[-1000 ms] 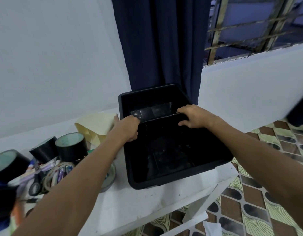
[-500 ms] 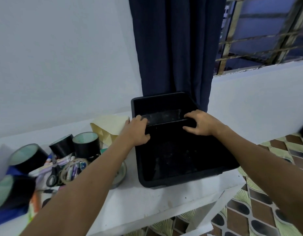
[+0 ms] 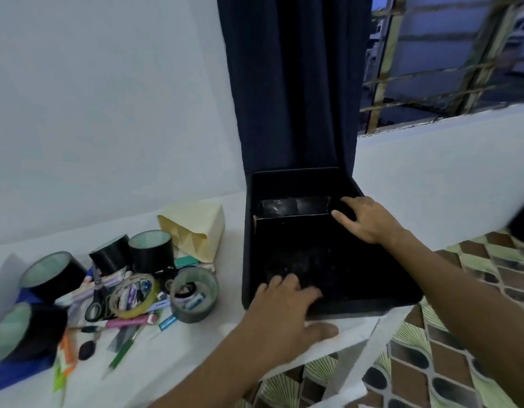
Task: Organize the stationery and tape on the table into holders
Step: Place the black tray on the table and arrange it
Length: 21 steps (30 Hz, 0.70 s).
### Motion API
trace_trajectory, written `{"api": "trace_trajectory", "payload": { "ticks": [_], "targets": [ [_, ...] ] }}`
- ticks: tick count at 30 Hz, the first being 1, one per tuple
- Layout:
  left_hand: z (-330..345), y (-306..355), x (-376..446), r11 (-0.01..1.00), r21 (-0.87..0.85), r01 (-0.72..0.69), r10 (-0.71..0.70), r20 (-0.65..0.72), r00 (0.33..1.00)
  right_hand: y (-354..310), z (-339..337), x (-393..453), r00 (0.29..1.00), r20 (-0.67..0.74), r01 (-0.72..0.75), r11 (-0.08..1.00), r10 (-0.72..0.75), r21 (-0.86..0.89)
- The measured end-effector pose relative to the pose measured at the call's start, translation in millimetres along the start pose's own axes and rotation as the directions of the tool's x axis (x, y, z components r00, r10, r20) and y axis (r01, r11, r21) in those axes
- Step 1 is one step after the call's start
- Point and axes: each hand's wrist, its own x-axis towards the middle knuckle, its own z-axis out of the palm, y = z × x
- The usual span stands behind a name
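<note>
White tabletop [image 3: 196, 343] fills the lower left of the head view, set against a plain pale wall [image 3: 107, 98], with a dark navy curtain [image 3: 293, 83] hanging behind its far right corner and a barred window [image 3: 449, 63] beyond that over a white ledge. Patterned floor tiles [image 3: 475, 290] in green, brown and grey show past the table's right edge. A black tray [image 3: 372, 278] sits at the right end of the surface, its far end against the curtain, with a low black divider [image 3: 293, 206] across its upper part. The right hand [image 3: 363, 220] rests inside the tray with fingers spread and only lightly bent, fingertips touching the right end of the divider; it pinches nothing. The left hand [image 3: 287, 310] lies over the tray's near left corner, fingers draped over the rim and thumb stretched flat on the table beneath, a loose hold on the edge. Left of the tray lies the clutter: a folded cream paper holder [image 3: 196, 228] tipped on its side, black tape rolls [image 3: 150, 250] standing near it and more at the far left, a grey tape roll [image 3: 194, 293], a clear tape roll [image 3: 132, 294], scissors [image 3: 96, 298], and pens and markers [image 3: 128, 322] scattered among and under them, all well apart from both hands.
</note>
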Motion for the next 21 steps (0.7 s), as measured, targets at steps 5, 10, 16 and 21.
{"api": "trace_trajectory", "payload": {
  "ticks": [5, 10, 16, 21],
  "targets": [
    [13.1, -27.4, 33.7, 0.988, 0.107, -0.112, 0.121, -0.077, 0.990, 18.2, -16.5, -34.8, 0.976, -0.033, -0.214, 0.977, 0.214, -0.002],
    [-3.7, -82.6, 85.0, 0.984, 0.165, 0.062, -0.038, -0.142, 0.989, 3.1, -20.4, -70.7, 0.940, -0.047, -0.296, 0.877, 0.337, 0.378],
    [-24.0, -98.4, 96.7, 0.929, 0.095, 0.359, -0.317, -0.301, 0.900, 3.0, -22.2, -91.2, 0.955, -0.211, -0.111, 0.911, 0.209, 0.398],
    [9.5, -19.7, 47.7, 0.975, -0.222, 0.017, -0.048, -0.135, 0.990, 16.7, -4.0, -84.3, 0.982, -0.164, -0.087, 0.996, 0.091, 0.030]
  ]
}}
